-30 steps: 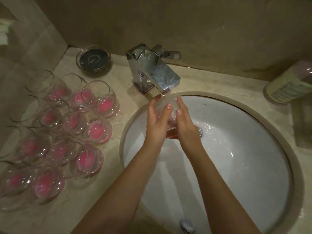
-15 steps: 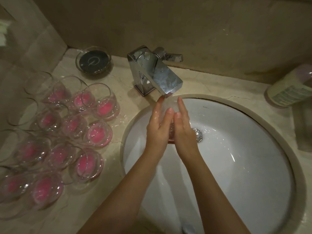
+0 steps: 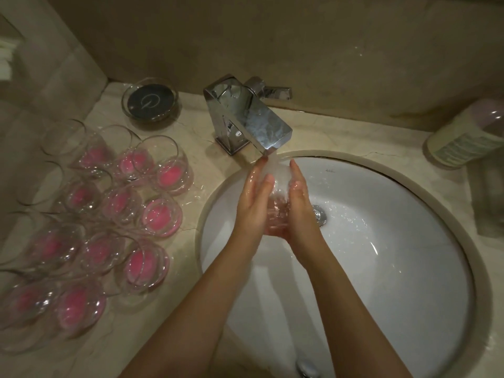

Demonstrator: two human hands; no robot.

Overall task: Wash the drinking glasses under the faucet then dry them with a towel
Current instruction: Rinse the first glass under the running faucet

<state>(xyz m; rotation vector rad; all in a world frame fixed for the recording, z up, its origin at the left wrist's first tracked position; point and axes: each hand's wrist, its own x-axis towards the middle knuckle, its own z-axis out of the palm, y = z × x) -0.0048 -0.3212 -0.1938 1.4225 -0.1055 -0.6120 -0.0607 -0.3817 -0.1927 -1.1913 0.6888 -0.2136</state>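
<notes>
A clear drinking glass [image 3: 278,205] is held over the white sink [image 3: 381,268], right under the chrome faucet [image 3: 245,118]. Water [image 3: 272,163] runs from the spout onto it. My left hand [image 3: 251,208] presses its left side and my right hand [image 3: 300,214] presses its right side. The fingers of both hands point up towards the spout and look straight. Most of the glass is hidden between my palms. Several clear glasses with pink bases [image 3: 161,216] stand crowded on the counter to the left of the sink.
A round glass dish with a dark insert [image 3: 151,100] sits behind the glasses, near the wall. On the right of the counter there is a pale bottle [image 3: 463,140] and a greyish folded cloth [image 3: 488,197]. The drain [image 3: 319,214] lies just right of my hands.
Both hands stay under the spout with the glass between them. The view has dropped a little, and the palms have shifted slightly against the glass.
</notes>
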